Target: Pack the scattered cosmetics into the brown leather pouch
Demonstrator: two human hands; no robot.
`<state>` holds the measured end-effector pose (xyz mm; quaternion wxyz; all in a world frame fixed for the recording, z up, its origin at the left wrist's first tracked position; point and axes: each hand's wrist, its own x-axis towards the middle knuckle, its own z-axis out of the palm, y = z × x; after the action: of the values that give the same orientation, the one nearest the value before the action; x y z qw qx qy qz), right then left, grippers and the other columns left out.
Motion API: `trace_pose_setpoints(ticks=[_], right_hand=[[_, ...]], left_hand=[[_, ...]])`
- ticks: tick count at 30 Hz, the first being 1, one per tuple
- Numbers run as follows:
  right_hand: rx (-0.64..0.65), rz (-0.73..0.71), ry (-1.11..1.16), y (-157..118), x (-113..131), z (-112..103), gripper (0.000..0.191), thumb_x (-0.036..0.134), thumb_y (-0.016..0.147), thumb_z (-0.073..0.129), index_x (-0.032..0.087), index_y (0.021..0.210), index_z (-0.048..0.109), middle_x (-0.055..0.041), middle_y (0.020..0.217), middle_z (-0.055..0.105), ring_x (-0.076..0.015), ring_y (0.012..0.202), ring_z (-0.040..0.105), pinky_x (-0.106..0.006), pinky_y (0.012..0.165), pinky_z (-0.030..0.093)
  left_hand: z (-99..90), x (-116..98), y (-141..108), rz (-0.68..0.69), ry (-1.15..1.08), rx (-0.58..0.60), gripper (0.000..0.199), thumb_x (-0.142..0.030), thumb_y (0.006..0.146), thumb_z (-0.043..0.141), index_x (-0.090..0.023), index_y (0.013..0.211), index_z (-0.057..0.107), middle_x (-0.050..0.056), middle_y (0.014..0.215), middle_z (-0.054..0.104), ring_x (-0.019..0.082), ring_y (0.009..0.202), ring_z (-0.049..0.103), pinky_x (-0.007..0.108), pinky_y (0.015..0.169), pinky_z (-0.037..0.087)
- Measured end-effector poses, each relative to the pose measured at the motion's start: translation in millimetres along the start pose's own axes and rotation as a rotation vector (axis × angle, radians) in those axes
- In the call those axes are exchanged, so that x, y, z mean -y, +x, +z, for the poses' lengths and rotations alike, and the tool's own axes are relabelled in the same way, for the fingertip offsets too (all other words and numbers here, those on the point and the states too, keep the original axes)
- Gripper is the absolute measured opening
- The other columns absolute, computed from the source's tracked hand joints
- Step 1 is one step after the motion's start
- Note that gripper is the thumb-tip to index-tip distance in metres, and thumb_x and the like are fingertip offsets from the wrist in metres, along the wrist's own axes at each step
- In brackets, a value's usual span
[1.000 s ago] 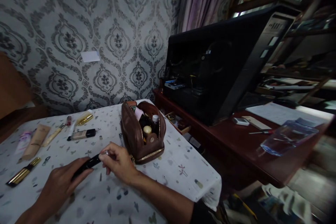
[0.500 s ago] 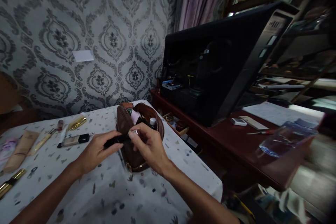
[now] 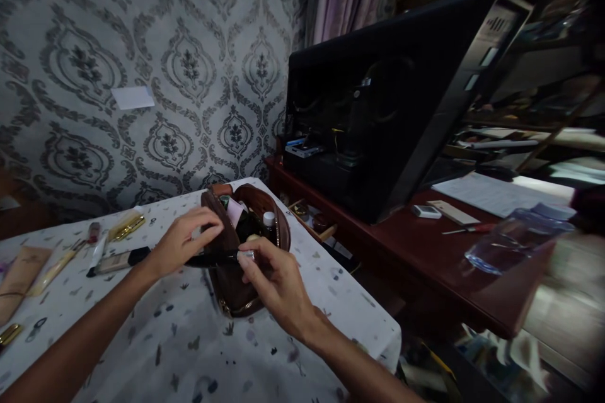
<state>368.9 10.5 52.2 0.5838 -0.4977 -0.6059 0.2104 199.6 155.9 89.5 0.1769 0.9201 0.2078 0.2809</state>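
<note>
My right hand (image 3: 278, 277) pinches the silver end of a slim black cosmetic tube (image 3: 215, 259), which lies level in the air over the front of a brown makeup bag (image 3: 236, 289). Just above the tube's other end is my left hand (image 3: 186, 239), thumb and fingers apart, its fingertips over the bag's left side. Whether it touches the tube I cannot tell. The bag is unzipped; a white-capped bottle (image 3: 269, 221) and a pale pink item (image 3: 235, 209) show inside. Left of my hands lies a foundation bottle with a black cap (image 3: 116, 262).
On the white patterned tablecloth (image 3: 189, 352) at left lie a beige tube (image 3: 21, 277), a gold case (image 3: 128, 227) and several other cosmetics. A dark red desk (image 3: 401, 258) at right bears a black computer case (image 3: 378, 113) and a clear bottle (image 3: 513, 242).
My left hand has let go of the black tube and opened, lifting slightly. My right hand keeps hold of the silver end. The view has shifted a little to the right.
</note>
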Motion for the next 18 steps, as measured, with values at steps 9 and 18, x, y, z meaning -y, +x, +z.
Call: trace_pose_setpoints(ticks=[9, 18], right_hand=[[0.003, -0.138, -0.101, -8.7, -4.8, 0.9, 0.018, 0.028, 0.095, 0.055, 0.017, 0.103, 0.066, -0.0008, 0.075, 0.065, -0.0108, 0.061, 0.057, -0.021, 0.055, 0.044], [-0.180, -0.247, -0.204, 2.7, 10.0, -37.9, 0.010, 0.024, 0.091, 0.059, 0.018, 0.092, 0.067, 0.0003, 0.069, 0.067, -0.0103, 0.055, 0.059, -0.021, 0.053, 0.047]], left_hand=[[14.6, 30.0, 47.1, 0.051, 0.372, 0.336, 0.082, -0.071, 0.088, 0.050, -0.026, 0.153, 0.032, 0.011, 0.159, 0.036, 0.032, 0.148, 0.028, 0.051, 0.119, 0.022], [16.5, 23.1, 42.3, 0.144, 0.579, 0.433, 0.037, -0.044, 0.097, 0.053, -0.040, 0.133, 0.060, 0.008, 0.161, 0.031, 0.036, 0.147, 0.027, 0.060, 0.113, 0.030]])
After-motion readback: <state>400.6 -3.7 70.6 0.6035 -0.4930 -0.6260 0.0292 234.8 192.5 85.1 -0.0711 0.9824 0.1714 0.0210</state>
